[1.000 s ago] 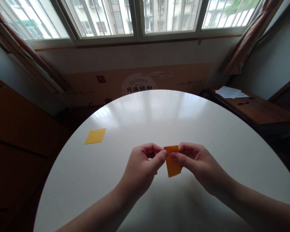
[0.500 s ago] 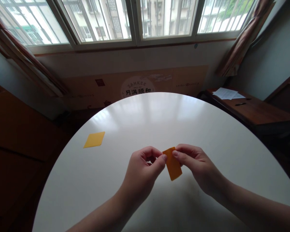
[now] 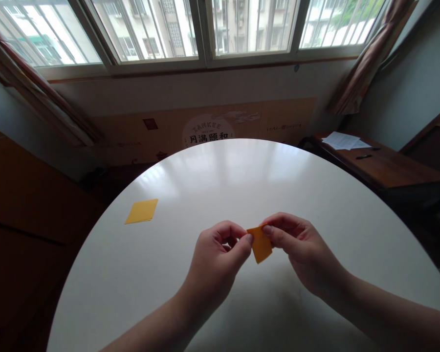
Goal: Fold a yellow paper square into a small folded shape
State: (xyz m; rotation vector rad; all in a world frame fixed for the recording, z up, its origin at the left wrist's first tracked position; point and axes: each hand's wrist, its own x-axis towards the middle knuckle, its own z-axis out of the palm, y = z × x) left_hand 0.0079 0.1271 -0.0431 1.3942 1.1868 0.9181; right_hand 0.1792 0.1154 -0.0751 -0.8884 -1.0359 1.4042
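Note:
A small piece of folded orange-yellow paper (image 3: 261, 247) is held up above the white table, between my two hands. My left hand (image 3: 220, 254) pinches its upper left corner between thumb and forefinger. At the upper right corner, my right hand (image 3: 297, 239) grips it with thumb and fingers. The paper's lower end hangs free, tilted. Farther left on the table lies a flat yellow paper (image 3: 141, 211), apart from both hands; its edges suggest more than one layer.
The round white table (image 3: 227, 181) fills the middle of the view. A wooden side table (image 3: 407, 168) with white papers (image 3: 344, 141) stands at the right. Beyond are a printed cardboard panel (image 3: 128, 132), barred windows and curtains (image 3: 366, 63).
The held paper now looks shorter, its lower edge higher than before. My right hand has shifted slightly, its fingers raised. The left hand keeps its pinch. The view has moved a little.

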